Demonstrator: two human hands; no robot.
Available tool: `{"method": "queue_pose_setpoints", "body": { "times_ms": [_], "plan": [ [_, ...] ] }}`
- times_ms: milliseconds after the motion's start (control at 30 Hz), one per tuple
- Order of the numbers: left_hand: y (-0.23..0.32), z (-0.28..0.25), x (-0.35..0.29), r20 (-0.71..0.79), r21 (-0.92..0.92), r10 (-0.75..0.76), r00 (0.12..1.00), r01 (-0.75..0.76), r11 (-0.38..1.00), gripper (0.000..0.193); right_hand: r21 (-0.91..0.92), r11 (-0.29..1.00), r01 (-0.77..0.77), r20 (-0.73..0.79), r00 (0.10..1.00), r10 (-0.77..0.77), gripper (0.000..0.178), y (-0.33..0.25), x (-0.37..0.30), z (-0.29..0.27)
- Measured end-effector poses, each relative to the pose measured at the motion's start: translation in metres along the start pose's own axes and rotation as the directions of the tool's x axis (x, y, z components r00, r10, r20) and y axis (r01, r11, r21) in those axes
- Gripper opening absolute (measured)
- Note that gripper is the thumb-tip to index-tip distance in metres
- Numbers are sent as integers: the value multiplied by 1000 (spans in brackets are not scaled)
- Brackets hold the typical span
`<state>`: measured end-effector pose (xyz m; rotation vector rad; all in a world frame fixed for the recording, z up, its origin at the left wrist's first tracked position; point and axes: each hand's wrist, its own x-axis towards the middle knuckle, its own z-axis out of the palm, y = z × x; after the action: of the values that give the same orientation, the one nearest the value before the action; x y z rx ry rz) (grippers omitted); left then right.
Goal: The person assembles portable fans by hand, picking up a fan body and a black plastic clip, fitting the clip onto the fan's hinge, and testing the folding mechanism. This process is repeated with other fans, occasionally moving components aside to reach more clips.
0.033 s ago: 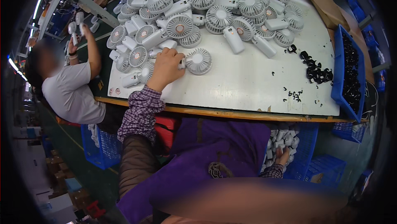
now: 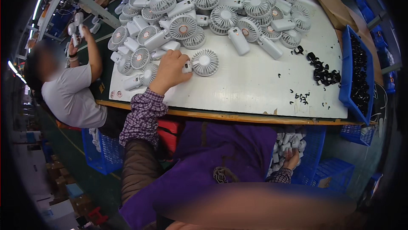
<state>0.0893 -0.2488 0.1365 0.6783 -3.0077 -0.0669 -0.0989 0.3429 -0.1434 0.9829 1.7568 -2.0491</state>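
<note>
On the table, my left hand (image 2: 171,72) is closed round the handle of a white handheld fan (image 2: 205,63). The fan's round grille lies to the right of my fingers, resting on the white tabletop. A large heap of similar white fans (image 2: 182,26) lies just beyond this hand. Low on the right, below the table edge, my right hand (image 2: 291,158) reaches into a blue crate (image 2: 313,147) of white parts (image 2: 289,140). Its fingers look apart and touch the parts; some of the fingertips are hard to make out.
Small black pieces (image 2: 326,73) lie scattered on the right of the table, beside a blue tray (image 2: 346,72) full of them. A co-worker (image 2: 72,89) at the left holds white fans. Another blue crate (image 2: 102,153) stands below the table's left end.
The co-worker's hands and fans have shifted slightly. My left hand stays on the fan, and my right hand has barely moved in the crate.
</note>
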Motion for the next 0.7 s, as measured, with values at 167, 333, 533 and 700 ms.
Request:
{"method": "queue_pose_setpoints", "body": {
  "times_ms": [167,333,533,700],
  "plan": [
    [55,30,0,-139,-551,-115,984,20,835,51,54,899,435,310,849,-429,21,-118,-133,112],
    [160,43,-4,-309,-574,104,945,-272,772,49,210,723,658,806,302,-509,55,-148,-225,242],
    [194,47,-13,-129,-949,61,990,-141,283,47,161,422,892,765,157,-624,47,-156,-261,276],
    [204,48,-21,-14,-961,-31,999,-5,278,37,98,653,751,828,303,-472,33,-148,-244,283]
  ]
}}
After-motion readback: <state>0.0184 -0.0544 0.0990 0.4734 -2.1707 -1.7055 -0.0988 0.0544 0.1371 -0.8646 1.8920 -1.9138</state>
